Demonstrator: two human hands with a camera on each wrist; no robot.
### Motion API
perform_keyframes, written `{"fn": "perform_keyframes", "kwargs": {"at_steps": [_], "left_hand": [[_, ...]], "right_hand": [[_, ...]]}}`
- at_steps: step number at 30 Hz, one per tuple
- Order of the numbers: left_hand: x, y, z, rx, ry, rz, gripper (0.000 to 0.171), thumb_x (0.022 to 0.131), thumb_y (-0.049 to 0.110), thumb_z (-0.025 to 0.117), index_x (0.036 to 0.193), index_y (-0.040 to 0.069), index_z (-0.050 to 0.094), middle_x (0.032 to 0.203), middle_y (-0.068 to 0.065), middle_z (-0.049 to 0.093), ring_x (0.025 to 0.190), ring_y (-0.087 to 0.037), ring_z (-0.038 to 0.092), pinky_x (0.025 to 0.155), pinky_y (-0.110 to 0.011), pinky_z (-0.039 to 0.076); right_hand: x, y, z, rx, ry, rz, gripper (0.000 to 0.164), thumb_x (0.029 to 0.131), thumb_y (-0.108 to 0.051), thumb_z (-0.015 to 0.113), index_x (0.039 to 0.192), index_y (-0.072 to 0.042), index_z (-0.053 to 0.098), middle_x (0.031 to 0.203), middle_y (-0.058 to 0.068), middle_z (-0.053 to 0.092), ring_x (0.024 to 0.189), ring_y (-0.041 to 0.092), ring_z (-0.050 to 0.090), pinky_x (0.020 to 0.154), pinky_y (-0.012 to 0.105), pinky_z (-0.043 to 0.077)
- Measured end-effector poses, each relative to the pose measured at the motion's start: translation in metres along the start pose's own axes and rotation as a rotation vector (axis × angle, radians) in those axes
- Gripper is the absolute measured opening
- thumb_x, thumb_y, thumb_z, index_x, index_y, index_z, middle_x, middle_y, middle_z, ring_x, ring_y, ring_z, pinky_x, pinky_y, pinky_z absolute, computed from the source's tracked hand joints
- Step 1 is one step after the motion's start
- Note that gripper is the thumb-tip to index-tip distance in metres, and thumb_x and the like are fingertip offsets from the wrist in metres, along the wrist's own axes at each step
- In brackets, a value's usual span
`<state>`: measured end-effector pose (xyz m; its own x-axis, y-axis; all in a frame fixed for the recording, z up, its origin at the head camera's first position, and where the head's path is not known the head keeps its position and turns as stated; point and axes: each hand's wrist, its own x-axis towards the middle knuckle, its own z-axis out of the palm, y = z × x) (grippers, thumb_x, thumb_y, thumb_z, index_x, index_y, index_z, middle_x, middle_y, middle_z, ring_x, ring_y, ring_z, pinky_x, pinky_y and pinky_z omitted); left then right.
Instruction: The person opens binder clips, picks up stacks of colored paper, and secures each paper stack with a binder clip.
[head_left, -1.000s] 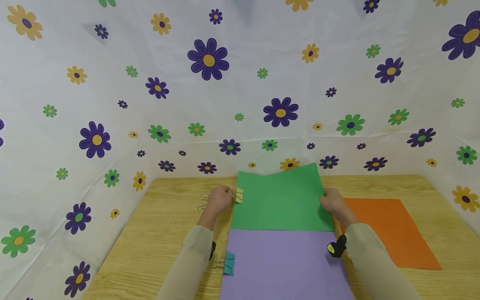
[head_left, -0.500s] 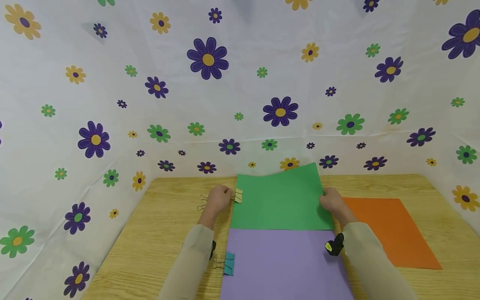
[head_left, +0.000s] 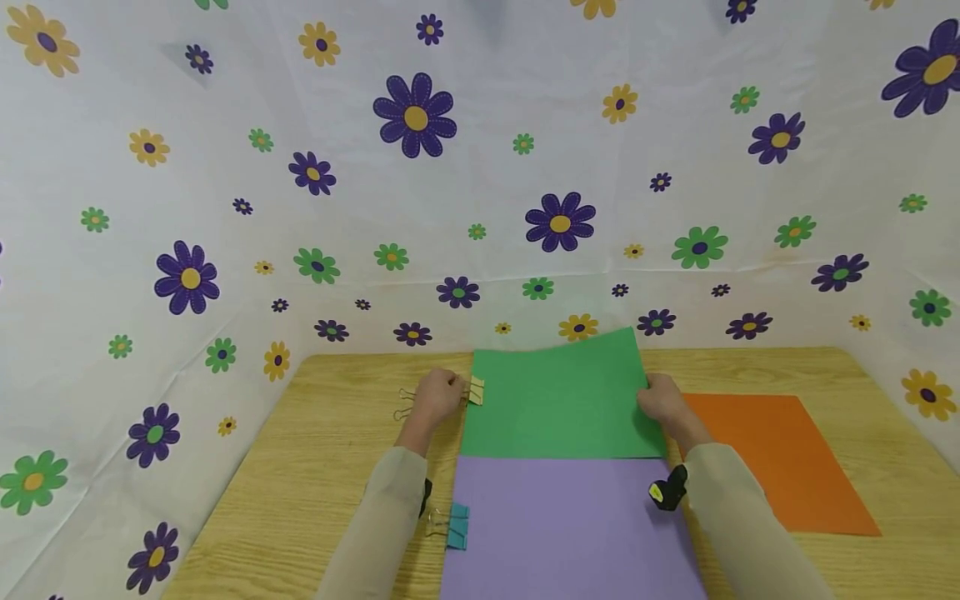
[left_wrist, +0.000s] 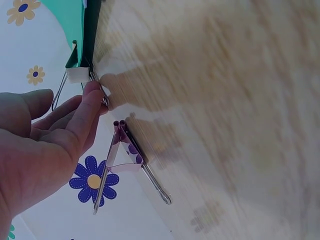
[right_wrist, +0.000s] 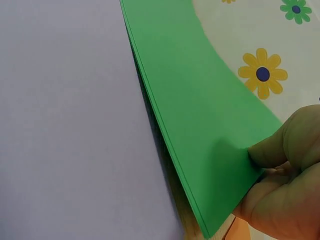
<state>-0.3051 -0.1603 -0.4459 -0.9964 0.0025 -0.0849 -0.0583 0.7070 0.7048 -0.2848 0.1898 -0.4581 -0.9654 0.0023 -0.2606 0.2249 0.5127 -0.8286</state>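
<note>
My left hand (head_left: 438,395) pinches the wire handles of a pale yellow binder clip (head_left: 477,392) at the left edge of a green sheet (head_left: 555,408). In the left wrist view the clip's mouth sits over the green edge, and my fingertips are at the handles. Opposite, my right hand (head_left: 662,399) grips the green sheet's right edge between thumb and fingers. The right wrist view shows that side raised and bowed, with a doubled front edge. A pale purple sheet (head_left: 570,525) lies in front, a teal binder clip (head_left: 458,527) on its left edge.
Another binder clip, pinkish (left_wrist: 125,167), rests left of my left hand; its wire handles show in the head view. An orange sheet (head_left: 783,467) lies on the wooden table (head_left: 300,483) at the right. A white flowered cloth (head_left: 480,183) stands behind and at both sides.
The back left corner of the green sheet has sunk slightly, and the yellow clip has shifted a little left. Both hands stay almost where they were.
</note>
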Motion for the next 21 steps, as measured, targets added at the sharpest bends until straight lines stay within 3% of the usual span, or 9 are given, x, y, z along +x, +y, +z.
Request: {"fn": "perform_keyframes", "kwargs": {"at_steps": [5, 10, 15, 17, 21], "left_hand": [[0.000, -0.002, -0.001, -0.030, -0.012, 0.002, 0.040, 0.105, 0.016, 0.045, 0.066, 0.012, 0.042, 0.059, -0.001, 0.039, 0.052, -0.014, 0.035, 0.049, -0.028, 0.032], [0.001, -0.004, -0.001, -0.050, -0.014, 0.005, 0.040, 0.105, 0.016, 0.045, 0.066, 0.012, 0.042, 0.059, 0.000, 0.038, 0.052, -0.013, 0.034, 0.049, -0.027, 0.032], [-0.002, -0.004, -0.003, -0.065, -0.007, 0.011, 0.038, 0.104, 0.015, 0.046, 0.067, 0.010, 0.044, 0.059, 0.000, 0.038, 0.052, -0.012, 0.033, 0.049, -0.026, 0.031], [-0.003, -0.004, -0.004, -0.067, -0.002, 0.012, 0.034, 0.104, 0.015, 0.046, 0.072, 0.005, 0.052, 0.063, -0.002, 0.043, 0.053, -0.012, 0.035, 0.050, -0.025, 0.032], [-0.006, -0.003, -0.005, -0.079, -0.003, 0.010, 0.029, 0.103, 0.014, 0.048, 0.105, -0.007, 0.066, 0.081, -0.009, 0.056, 0.058, -0.012, 0.041, 0.053, -0.025, 0.037]], "right_hand": [[-0.002, 0.000, 0.000, 0.006, 0.048, -0.009, 0.052, 0.091, 0.004, 0.036, 0.137, 0.026, 0.032, 0.139, 0.042, 0.038, 0.117, 0.043, 0.044, 0.104, 0.056, 0.039], [-0.006, -0.002, -0.002, 0.053, 0.054, 0.004, 0.054, 0.094, 0.000, 0.041, 0.139, 0.026, 0.027, 0.141, 0.043, 0.033, 0.123, 0.048, 0.043, 0.105, 0.058, 0.039], [-0.010, -0.004, -0.005, 0.030, 0.094, -0.029, 0.055, 0.093, -0.001, 0.043, 0.141, 0.022, 0.030, 0.141, 0.043, 0.034, 0.124, 0.050, 0.043, 0.104, 0.057, 0.040], [-0.011, -0.005, -0.007, 0.018, 0.110, -0.048, 0.055, 0.092, -0.001, 0.043, 0.141, 0.021, 0.031, 0.140, 0.042, 0.036, 0.123, 0.050, 0.044, 0.102, 0.057, 0.040], [-0.013, -0.006, -0.010, 0.032, 0.102, -0.045, 0.056, 0.094, -0.003, 0.042, 0.145, 0.017, 0.028, 0.143, 0.039, 0.034, 0.127, 0.049, 0.041, 0.105, 0.057, 0.038]]}}
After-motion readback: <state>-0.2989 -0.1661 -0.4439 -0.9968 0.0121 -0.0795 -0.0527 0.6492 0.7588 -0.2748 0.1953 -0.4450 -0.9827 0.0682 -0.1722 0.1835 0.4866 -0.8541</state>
